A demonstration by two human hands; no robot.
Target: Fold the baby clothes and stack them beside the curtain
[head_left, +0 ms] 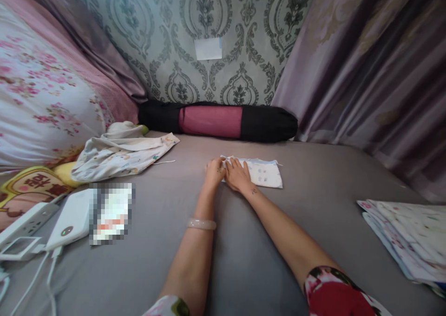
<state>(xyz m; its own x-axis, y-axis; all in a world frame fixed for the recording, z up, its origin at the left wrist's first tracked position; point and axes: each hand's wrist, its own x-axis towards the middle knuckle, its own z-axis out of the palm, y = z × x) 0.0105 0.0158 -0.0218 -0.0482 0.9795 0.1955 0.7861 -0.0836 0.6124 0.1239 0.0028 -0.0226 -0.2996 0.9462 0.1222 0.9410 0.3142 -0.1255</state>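
A folded white cloth with small printed marks and a pale blue edge point(266, 174) lies on the grey sheet in front of me. My left hand point(215, 172) is at its left end, fingers bent in and closed on the edge; the fingertips are partly hidden. Right beside it, my right hand point(238, 174) rests flat on top of the cloth with its fingers stretched out and slightly apart. The two hands nearly touch. The cloth's left part is mostly covered by them.
A black and pink rolled bag point(211, 121) lies along the wall. To the left are a crumpled patterned garment point(128, 153), a white power bank point(71, 220), a power strip point(29, 220) and cables. Folded clothes point(411, 237) are stacked at right.
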